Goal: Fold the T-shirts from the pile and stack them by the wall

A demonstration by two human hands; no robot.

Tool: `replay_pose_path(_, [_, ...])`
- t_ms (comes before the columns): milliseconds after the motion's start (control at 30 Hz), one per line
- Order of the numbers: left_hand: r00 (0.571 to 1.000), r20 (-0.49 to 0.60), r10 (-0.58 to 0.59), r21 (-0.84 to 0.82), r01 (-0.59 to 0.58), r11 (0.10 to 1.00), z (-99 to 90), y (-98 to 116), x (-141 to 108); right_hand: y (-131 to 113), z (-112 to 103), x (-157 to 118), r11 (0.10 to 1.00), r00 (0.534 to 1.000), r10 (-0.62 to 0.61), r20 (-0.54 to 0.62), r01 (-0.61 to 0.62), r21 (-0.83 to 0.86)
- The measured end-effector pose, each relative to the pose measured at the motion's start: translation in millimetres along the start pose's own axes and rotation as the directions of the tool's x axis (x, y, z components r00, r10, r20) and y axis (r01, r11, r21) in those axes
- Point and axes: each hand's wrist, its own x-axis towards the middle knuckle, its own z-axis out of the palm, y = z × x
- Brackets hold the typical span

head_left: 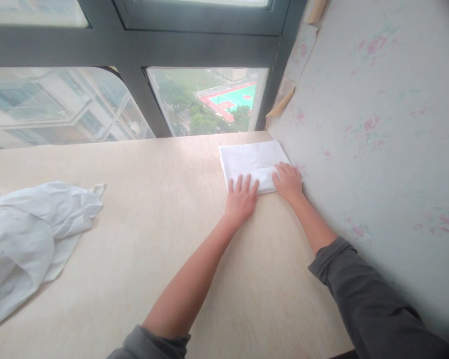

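A white cloth, folded into a flat rectangle (252, 158), lies on the pale sill in the corner between window and wall. My left hand (242, 199) rests on its near left edge, fingers spread and pointing away from me. On the near right corner, close to the wall, lies my right hand (289, 181) with its fingers stretched over the fabric. Neither hand grips the cloth; both lie on top of it. A second white cloth (33, 234), loose and crumpled, is at the far left, apart from both hands.
The marbled cream sill (149, 214) runs across the view. Behind it stands a dark grey window frame (205, 50) with glass panes. A wall with flowered paper (377, 124) bounds the right side, its paper peeling (282, 103) near the frame.
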Motion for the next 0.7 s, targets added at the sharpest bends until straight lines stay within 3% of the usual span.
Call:
replay_pose_path(267, [0.991,0.002,-0.135,-0.068,0.135,0.989,-12.5,-10.6,-59.4,-2.5,-4.4,-28.5,0.994,0.97,0.1,-0.22,-0.088,0.063])
replay_pose_path(367, [0.99,0.049,-0.13,-0.132,0.135,0.982,-20.6,-18.0,-94.9,-15.0,-13.9,-57.6,0.994,0.955,-0.009,-0.295,0.041,0.103])
replay_pose_path(500, [0.997,0.066,-0.044,-0.213,0.057,0.975,-31.2,-33.0,-148.8,-52.5,-26.0,-118.9,0.941,0.93,-0.233,-0.283,0.29,0.177])
replay_pose_path(600, [0.998,0.037,-0.054,-0.195,0.06,0.979,-44.4,-64.3,-185.5,-83.2,-32.6,-162.9,0.909,0.927,-0.296,-0.231,0.347,0.232])
replay_pose_path(667, [0.98,-0.008,-0.198,-0.089,0.197,0.976,-62.6,-101.8,-209.8,-98.0,-35.6,-181.4,0.899,0.929,-0.325,-0.179,0.362,0.246])
replay_pose_path(700, [0.947,-0.064,-0.315,-0.015,0.315,0.949,-75.4,-125.1,-223.3,-103.1,-36.6,-186.4,0.897,0.93,-0.333,-0.157,0.364,0.251])
